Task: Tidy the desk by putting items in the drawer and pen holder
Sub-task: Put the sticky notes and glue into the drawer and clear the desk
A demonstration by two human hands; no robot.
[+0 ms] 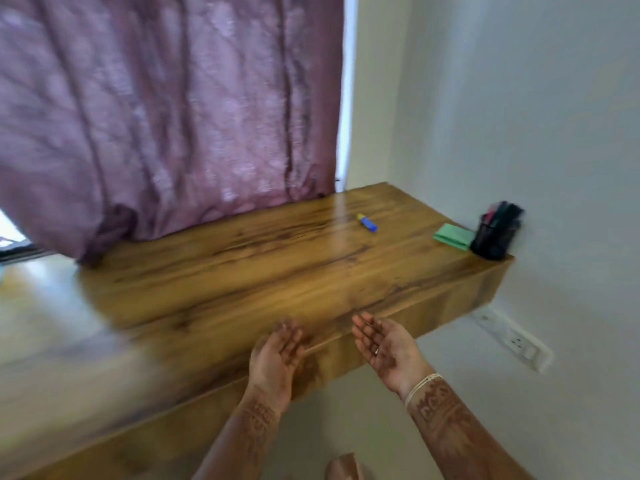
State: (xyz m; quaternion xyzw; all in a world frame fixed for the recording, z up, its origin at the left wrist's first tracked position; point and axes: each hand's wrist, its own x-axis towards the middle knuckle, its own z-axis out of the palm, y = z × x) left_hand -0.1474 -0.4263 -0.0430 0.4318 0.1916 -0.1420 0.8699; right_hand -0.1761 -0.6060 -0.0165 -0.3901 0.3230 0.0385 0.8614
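Holds left hand [277, 351] and right hand [384, 348] flat, palms up, apart and empty by the front edge of the wooden desk [242, 271], with pens in the black pen holder [493, 237] but blue and yellow marker [367, 222] and green pad [453, 236] left out, no drawer open.

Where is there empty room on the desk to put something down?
The big bare stretch of desk between the curtain, the blue and yellow stick and the front edge by the left hand and right hand. It is crowded only at the right end, where the green pad lies beside the pen holder.
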